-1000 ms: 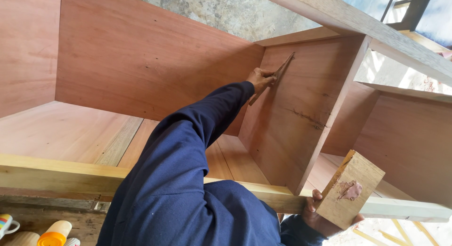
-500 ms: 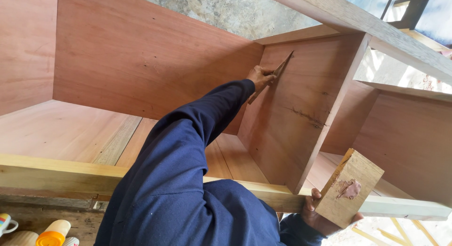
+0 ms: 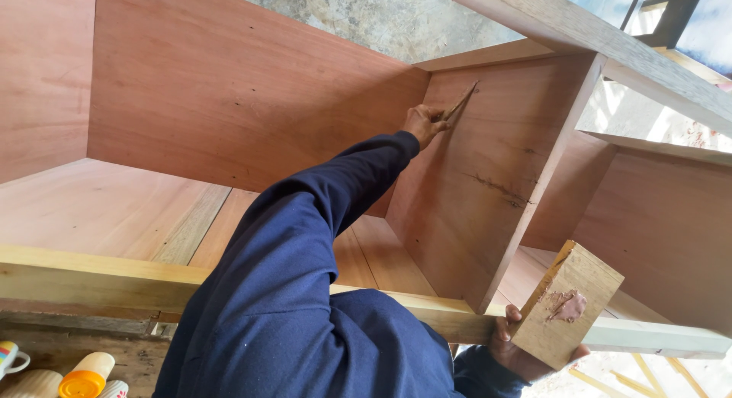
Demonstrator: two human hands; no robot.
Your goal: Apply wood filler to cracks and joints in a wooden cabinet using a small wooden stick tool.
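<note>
Inside of a reddish plywood cabinet carcass (image 3: 229,101), lying open toward the camera; grey concrete shows beyond its far edge. A pale timber rail (image 3: 99,280) crosses the foreground.

The left hand (image 3: 422,125), arm in a dark blue sleeve, reaches deep into the corner where the back panel meets the upright divider (image 3: 488,184). Fingers pinched on a thin wooden spatula (image 3: 460,104). The blade's long axis runs up and to the right from the fingers, tip against the divider face near its top edge.

The right hand (image 3: 518,352) sits low at the front rail, well apart from that corner, fingers wrapped under a wood block (image 3: 568,303). A dab of pinkish filler (image 3: 566,305) lies on the block's upper face.

Bottle with an orange cap (image 3: 85,377) at lower left.
</note>
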